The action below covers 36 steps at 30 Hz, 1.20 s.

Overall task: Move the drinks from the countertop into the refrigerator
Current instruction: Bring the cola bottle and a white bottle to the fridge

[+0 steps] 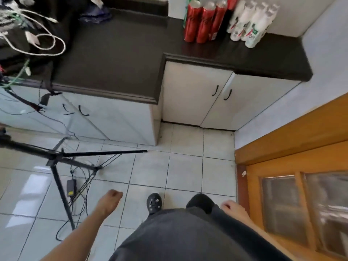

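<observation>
Well in front of the countertop [263,59] and low to its left, my left hand [111,202] hangs over the floor tiles with its fingers loosely curled, holding nothing. Towards the right end of the countertop, against the back, stand the red cans [203,23], packed in a tight upright row and touching one another. I judge them rigid but easily dented, heavy if full, and smooth enough to slip, so I would wrap a hand round the middle of one can, taking the front one first so it does not topple its neighbours. Below the countertop's front edge my right hand [235,210] rests beside my trouser leg, fingers lightly bent, also holding nothing. Just right of the cans, near the wall corner, the white bottles [252,25] cluster upright. They look like plastic that gives under pressure, top-heavy when tall, so I would grip low on the body rather than by the cap. The blur hides whether they are wrapped together. No refrigerator is in view.
</observation>
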Available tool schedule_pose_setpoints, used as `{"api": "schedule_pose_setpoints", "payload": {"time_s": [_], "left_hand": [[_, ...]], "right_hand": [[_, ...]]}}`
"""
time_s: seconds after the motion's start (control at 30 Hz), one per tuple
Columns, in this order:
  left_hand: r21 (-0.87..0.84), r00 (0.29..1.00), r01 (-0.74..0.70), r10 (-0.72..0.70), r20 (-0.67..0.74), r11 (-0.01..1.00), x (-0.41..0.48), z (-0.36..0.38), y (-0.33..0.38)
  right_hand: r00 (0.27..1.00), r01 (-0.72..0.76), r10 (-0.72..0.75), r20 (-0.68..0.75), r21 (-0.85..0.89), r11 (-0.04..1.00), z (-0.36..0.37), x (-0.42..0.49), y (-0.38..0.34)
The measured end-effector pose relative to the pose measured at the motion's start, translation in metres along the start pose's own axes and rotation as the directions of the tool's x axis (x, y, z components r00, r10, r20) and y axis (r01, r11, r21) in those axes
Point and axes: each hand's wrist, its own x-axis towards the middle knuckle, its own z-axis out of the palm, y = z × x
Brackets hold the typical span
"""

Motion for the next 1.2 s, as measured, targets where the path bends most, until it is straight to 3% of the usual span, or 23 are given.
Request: {"api": "schedule_pose_setpoints", "payload": {"time_s": [0.13, 0.3, 0.43, 0.6, 0.77, 0.97, 1.1, 1.2], "left_hand": [[0.09, 0.997, -0.06, 0.055, 0.059, 0.994, 0.036, -0.014, 0.069], [0.224, 0.984, -0.114, 0.079, 0.16, 0.968, 0.049, 0.012, 0.143], [0.098, 0.961, -0.016, -0.012, 0.277, 0.995, 0.057, 0.048, 0.196], [0.052, 0.974, -0.006, -0.006, 0.227, 0.999, 0.078, 0.064, 0.303], [-0.072, 0.971, -0.193, 0.201, 0.129, 0.978, 0.102, 0.062, 0.428], [-0.322, 0.944, -0.311, 0.329, 0.002, 0.894, 0.1, 0.047, 0.539], [-0.348, 0.867, -0.483, 0.495, -0.06, 0.804, 0.098, 0.017, 0.607], [-0.392, 0.748, -0.641, 0.651, -0.128, 0.66, 0.088, -0.011, 0.664]], "right_hand": [[0.999, -0.012, 0.013, -0.036, 0.021, 1.0, -0.012, 0.018, -0.023], [0.997, -0.06, 0.061, 0.036, -0.036, 0.998, -0.046, 0.059, -0.03], [0.997, -0.078, 0.078, 0.021, -0.016, 0.997, -0.103, 0.11, -0.027], [0.995, 0.036, -0.031, -0.096, 0.054, 0.998, -0.227, 0.173, -0.051], [0.971, 0.143, -0.099, -0.219, 0.196, 0.97, -0.324, 0.224, -0.089], [0.934, 0.263, -0.151, -0.324, 0.335, 0.905, -0.384, 0.261, -0.141], [0.833, 0.399, -0.135, -0.536, 0.414, 0.818, -0.415, 0.272, -0.182], [0.733, 0.452, -0.053, -0.678, 0.427, 0.783, -0.447, 0.274, -0.211]]}}
